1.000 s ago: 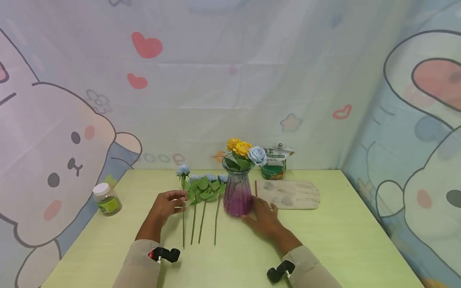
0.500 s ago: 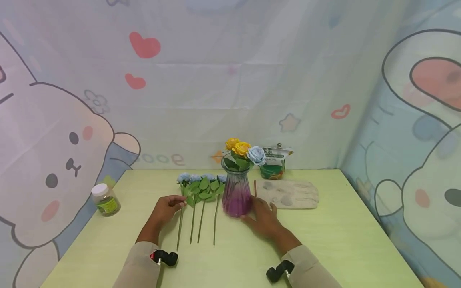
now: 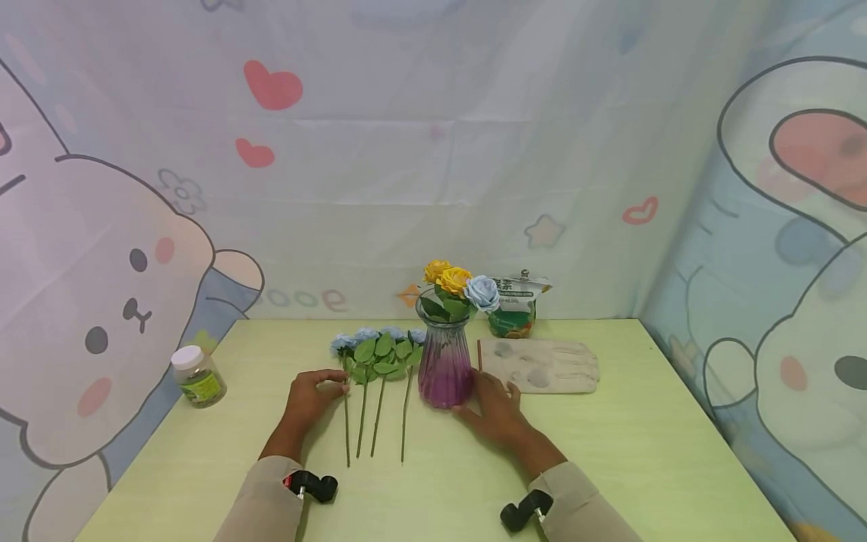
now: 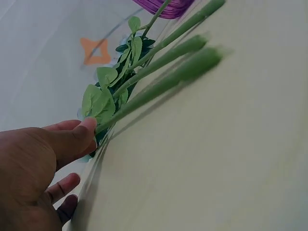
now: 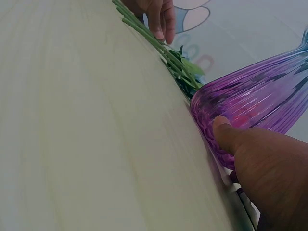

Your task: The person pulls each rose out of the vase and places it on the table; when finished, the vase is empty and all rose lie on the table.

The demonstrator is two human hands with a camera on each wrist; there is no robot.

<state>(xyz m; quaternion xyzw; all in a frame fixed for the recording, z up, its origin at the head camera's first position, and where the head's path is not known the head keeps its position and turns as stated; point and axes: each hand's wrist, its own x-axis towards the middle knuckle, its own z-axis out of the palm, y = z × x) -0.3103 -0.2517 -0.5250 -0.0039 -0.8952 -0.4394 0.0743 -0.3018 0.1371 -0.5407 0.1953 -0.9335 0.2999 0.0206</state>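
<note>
Jar (image 3: 202, 382) far left, container (image 3: 512, 324) behind vase (image 3: 445, 369), glove (image 3: 558, 366) near right hand (image 3: 500, 412)

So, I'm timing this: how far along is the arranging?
Done, apparently: two yellow roses and one blue rose in the ribbed purple glass vase. In hand: left hand pinches a loose blue rose by its green stem; right hand holds vase. Probably left: three more loose blue roses.

The left hand (image 4: 41, 161) pinches the nearest green stem (image 4: 163, 86) beside some leaves (image 4: 101, 103), with other stems (image 4: 178, 33) just beyond and a ribbed purple vase (image 4: 171, 7) at the top edge
</note>
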